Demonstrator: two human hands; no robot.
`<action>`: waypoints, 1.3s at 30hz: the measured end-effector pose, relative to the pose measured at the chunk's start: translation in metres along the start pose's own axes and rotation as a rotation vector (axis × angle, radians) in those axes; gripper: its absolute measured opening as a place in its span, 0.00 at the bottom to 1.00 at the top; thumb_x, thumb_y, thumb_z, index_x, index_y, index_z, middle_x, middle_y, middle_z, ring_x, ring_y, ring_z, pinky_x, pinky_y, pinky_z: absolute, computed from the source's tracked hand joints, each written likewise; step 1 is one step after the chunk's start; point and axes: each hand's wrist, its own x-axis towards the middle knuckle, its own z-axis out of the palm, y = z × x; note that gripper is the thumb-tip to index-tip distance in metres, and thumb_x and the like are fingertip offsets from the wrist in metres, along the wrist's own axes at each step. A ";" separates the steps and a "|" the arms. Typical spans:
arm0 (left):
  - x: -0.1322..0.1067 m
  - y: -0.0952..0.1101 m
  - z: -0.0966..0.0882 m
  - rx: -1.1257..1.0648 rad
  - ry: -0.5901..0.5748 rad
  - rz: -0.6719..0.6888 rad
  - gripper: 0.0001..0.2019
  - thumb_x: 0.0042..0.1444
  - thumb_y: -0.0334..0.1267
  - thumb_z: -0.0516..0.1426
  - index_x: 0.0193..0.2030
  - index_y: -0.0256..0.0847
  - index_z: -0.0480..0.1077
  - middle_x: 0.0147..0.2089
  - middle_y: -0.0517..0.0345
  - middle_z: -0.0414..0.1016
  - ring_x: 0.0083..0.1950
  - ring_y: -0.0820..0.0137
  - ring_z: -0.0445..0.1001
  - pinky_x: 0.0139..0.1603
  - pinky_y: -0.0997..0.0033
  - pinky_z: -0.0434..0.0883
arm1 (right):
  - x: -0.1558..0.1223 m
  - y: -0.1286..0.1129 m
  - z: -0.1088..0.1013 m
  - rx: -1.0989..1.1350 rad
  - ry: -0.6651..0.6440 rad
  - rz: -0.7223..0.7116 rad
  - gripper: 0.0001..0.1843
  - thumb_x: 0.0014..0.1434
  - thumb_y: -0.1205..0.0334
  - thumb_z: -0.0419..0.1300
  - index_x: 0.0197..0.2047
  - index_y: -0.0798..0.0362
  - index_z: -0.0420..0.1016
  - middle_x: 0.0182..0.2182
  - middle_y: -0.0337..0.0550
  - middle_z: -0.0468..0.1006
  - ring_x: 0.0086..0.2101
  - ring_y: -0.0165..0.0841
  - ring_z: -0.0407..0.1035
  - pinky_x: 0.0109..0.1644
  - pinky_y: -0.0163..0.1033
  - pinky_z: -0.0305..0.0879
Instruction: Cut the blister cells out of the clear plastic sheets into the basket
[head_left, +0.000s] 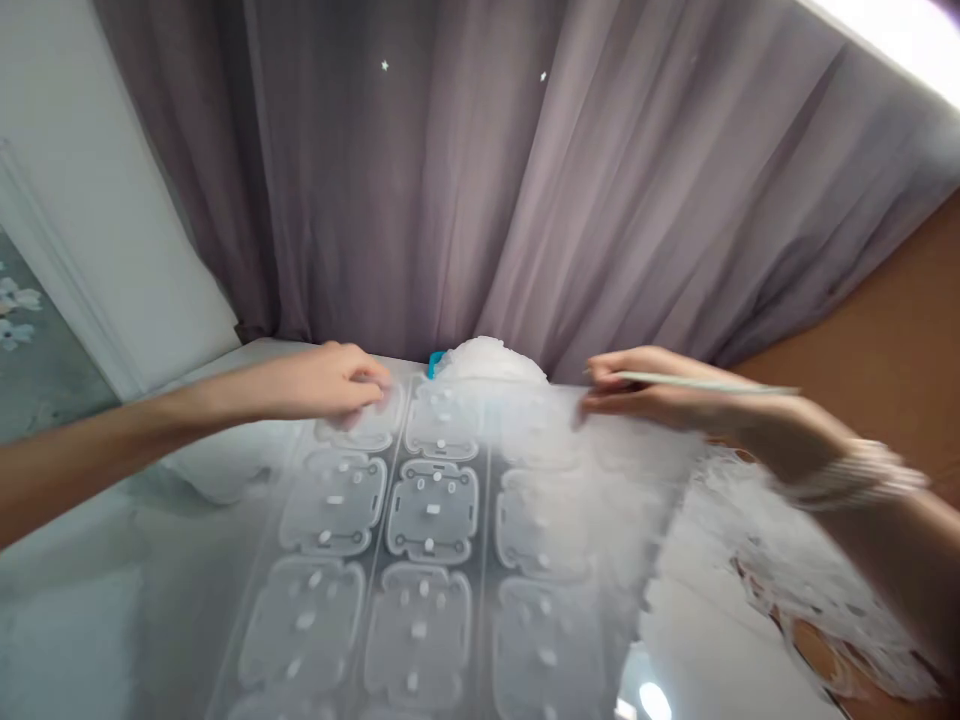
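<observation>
A translucent plastic sheet [484, 620] with rows of rounded, frosted shapes, each with small white spots and slots, spreads out in front of me. My left hand [341, 385] is pinched at its upper left edge, fingers curled and slightly blurred. At the upper right edge is my right hand [645, 390], its thumb and fingertips closed on the sheet, smeared by motion. A thin pale stick [720, 383] lies across the fingers of that same hand and points back toward the wrist. The sheet's right side is hazy and blurred.
Behind the sheet sits a white heap [491, 360] with a bit of blue at its left. Crumpled clear plastic [795, 540] lies on the white table [697, 640] at right. A grey-purple curtain [480, 180] hangs at the back, beside a white wall [105, 200].
</observation>
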 end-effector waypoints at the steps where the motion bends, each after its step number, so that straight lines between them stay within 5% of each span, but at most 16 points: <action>1: 0.014 -0.004 0.016 0.040 -0.079 -0.004 0.10 0.55 0.34 0.51 0.26 0.40 0.71 0.25 0.62 0.73 0.28 0.70 0.73 0.28 0.73 0.65 | 0.021 0.015 0.019 -0.028 -0.080 -0.006 0.22 0.59 0.51 0.60 0.25 0.51 0.53 0.21 0.33 0.66 0.22 0.23 0.59 0.22 0.32 0.50; 5: 0.064 -0.012 0.078 0.170 -0.160 -0.101 0.11 0.63 0.43 0.57 0.45 0.37 0.73 0.43 0.54 0.76 0.41 0.67 0.76 0.42 0.62 0.74 | 0.087 0.085 0.089 -0.145 -0.139 0.041 0.15 0.56 0.58 0.64 0.25 0.55 0.63 0.24 0.36 0.72 0.27 0.27 0.66 0.29 0.33 0.61; 7: 0.081 -0.015 0.100 0.201 -0.174 -0.137 0.16 0.63 0.44 0.57 0.54 0.37 0.69 0.53 0.50 0.73 0.49 0.63 0.75 0.48 0.56 0.75 | 0.105 0.110 0.116 -0.223 -0.121 0.062 0.11 0.61 0.57 0.63 0.35 0.57 0.72 0.33 0.40 0.76 0.32 0.30 0.71 0.35 0.37 0.69; 10: 0.098 -0.023 0.118 0.194 -0.221 -0.137 0.17 0.63 0.43 0.57 0.57 0.39 0.68 0.56 0.49 0.71 0.52 0.62 0.74 0.50 0.54 0.74 | 0.113 0.126 0.141 -0.302 -0.056 0.064 0.14 0.65 0.55 0.58 0.49 0.55 0.72 0.44 0.45 0.76 0.40 0.33 0.73 0.44 0.44 0.72; 13: 0.109 -0.029 0.127 0.110 -0.281 -0.007 0.17 0.63 0.42 0.57 0.57 0.39 0.68 0.57 0.49 0.71 0.52 0.62 0.74 0.51 0.54 0.74 | 0.107 0.127 0.152 -0.310 0.037 0.034 0.05 0.62 0.63 0.60 0.37 0.56 0.74 0.36 0.45 0.77 0.36 0.33 0.71 0.41 0.39 0.68; 19: 0.131 -0.014 0.158 -0.098 -0.205 0.306 0.20 0.63 0.42 0.58 0.59 0.40 0.66 0.61 0.47 0.68 0.57 0.58 0.71 0.55 0.49 0.71 | 0.089 0.131 0.154 -0.234 0.205 -0.045 0.09 0.49 0.74 0.50 0.24 0.52 0.64 0.24 0.40 0.74 0.30 0.34 0.68 0.35 0.35 0.59; 22: 0.139 -0.009 0.176 -0.148 -0.203 0.342 0.17 0.63 0.43 0.58 0.55 0.38 0.69 0.55 0.50 0.72 0.52 0.61 0.74 0.51 0.53 0.74 | 0.092 0.130 0.166 -0.215 0.271 -0.072 0.07 0.49 0.73 0.51 0.26 0.51 0.62 0.25 0.42 0.73 0.32 0.37 0.68 0.36 0.37 0.58; 26: 0.139 -0.012 0.185 -0.185 -0.201 0.377 0.17 0.63 0.44 0.57 0.54 0.37 0.70 0.52 0.52 0.73 0.48 0.62 0.75 0.47 0.57 0.75 | 0.107 0.115 0.208 -0.176 0.304 -0.169 0.06 0.53 0.69 0.54 0.34 0.49 0.61 0.36 0.46 0.74 0.39 0.39 0.68 0.41 0.39 0.60; 30: 0.131 -0.014 0.185 -0.164 -0.149 0.405 0.15 0.64 0.43 0.57 0.53 0.37 0.70 0.52 0.51 0.73 0.48 0.64 0.75 0.48 0.57 0.75 | 0.114 0.107 0.242 -0.121 0.299 -0.213 0.06 0.61 0.65 0.51 0.33 0.48 0.56 0.30 0.39 0.71 0.31 0.35 0.64 0.37 0.37 0.57; 39: 0.119 -0.002 0.193 -0.085 -0.026 0.415 0.14 0.64 0.42 0.57 0.53 0.37 0.70 0.53 0.50 0.73 0.51 0.63 0.74 0.52 0.53 0.73 | 0.109 0.114 0.239 -0.058 0.352 -0.220 0.10 0.57 0.71 0.49 0.29 0.48 0.51 0.24 0.37 0.63 0.27 0.35 0.56 0.36 0.39 0.50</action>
